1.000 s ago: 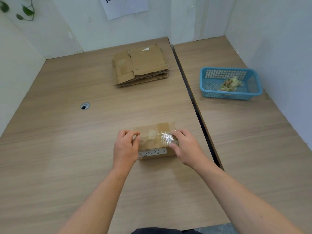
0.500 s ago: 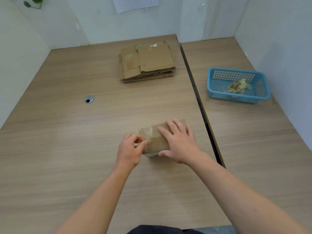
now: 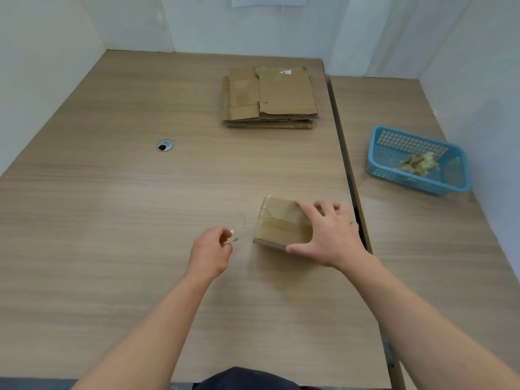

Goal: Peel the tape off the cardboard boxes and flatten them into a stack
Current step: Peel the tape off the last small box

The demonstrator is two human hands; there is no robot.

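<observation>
- Cardboard box (image 3: 277, 220): small, tape across its top, on the wooden desk (image 3: 112, 206) near the right edge.
- Right hand (image 3: 330, 235): spread over the box, fingers flat on top, thumb at the near side.
- Left hand (image 3: 209, 253): beside the box, not touching it, fingertips pinching clear tape (image 3: 235, 239).
- Farther back: flattened cardboard stack (image 3: 270, 97).
- Right desk: blue basket (image 3: 394, 178) holding a tape wad (image 3: 419, 163).

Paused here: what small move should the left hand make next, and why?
Probably pull the clear tape strip leftwards, away from the box. The left hand pinches its end, the right hand presses the box down, and glossy tape covers the box's top.
</observation>
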